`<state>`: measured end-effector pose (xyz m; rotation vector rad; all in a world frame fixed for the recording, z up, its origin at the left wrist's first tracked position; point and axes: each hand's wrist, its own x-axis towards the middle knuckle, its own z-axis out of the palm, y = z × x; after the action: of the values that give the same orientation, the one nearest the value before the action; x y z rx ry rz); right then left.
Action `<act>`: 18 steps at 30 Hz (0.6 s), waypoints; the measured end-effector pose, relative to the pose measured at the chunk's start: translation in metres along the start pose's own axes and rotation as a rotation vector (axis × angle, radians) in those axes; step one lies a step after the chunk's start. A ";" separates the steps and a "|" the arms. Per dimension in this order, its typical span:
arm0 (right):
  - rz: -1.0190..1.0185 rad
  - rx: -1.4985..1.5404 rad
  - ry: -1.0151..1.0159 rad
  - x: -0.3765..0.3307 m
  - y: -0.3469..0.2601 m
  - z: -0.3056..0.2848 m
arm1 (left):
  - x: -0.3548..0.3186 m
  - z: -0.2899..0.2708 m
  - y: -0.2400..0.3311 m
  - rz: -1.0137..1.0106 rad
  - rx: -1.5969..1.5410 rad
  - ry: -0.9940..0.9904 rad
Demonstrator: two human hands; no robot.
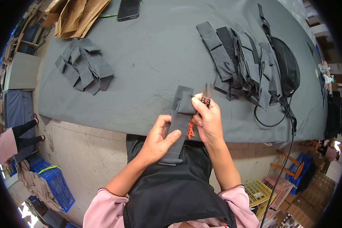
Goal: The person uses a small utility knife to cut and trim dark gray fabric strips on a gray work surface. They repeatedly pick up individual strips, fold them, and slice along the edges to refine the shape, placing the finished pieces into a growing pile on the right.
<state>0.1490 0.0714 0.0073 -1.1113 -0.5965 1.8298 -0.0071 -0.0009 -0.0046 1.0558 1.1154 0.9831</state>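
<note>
A dark grey sewn fabric strip [178,123] with a folded pocket-like flap at its far end lies across the table's near edge, its lower end hanging over my apron. My left hand [157,138] grips the strip at its middle, thumb on top. In my right hand [209,121] is a pair of thread snips [207,93], blades pointing away from me. That hand's thumb and fingers are also at the flap's right side; whether they pinch the cloth is hard to tell. An orange cord loop [190,129] dangles below my right fingers.
Similar grey pieces form a small pile [85,66] at left and a larger pile [241,57] at right, beside a black bag [287,64] with a cable. Brown paper [78,17] and a phone [129,9] lie at the back. Loose threads dot the grey tablecloth [140,45].
</note>
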 end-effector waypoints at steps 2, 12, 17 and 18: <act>0.015 -0.026 -0.036 0.001 0.003 0.007 | 0.006 0.002 0.012 0.247 0.270 0.055; -0.312 -0.565 0.078 -0.020 0.012 -0.003 | 0.017 -0.017 -0.003 0.362 0.379 0.177; -0.598 -1.041 0.082 -0.052 0.009 -0.015 | 0.015 -0.015 -0.001 0.201 0.049 0.178; -0.636 -1.088 0.081 -0.055 0.008 -0.015 | 0.016 -0.014 0.000 0.202 0.037 0.171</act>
<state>0.1694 0.0191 0.0185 -1.4026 -1.7689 0.8364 -0.0185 0.0163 -0.0094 1.1466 1.1857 1.2356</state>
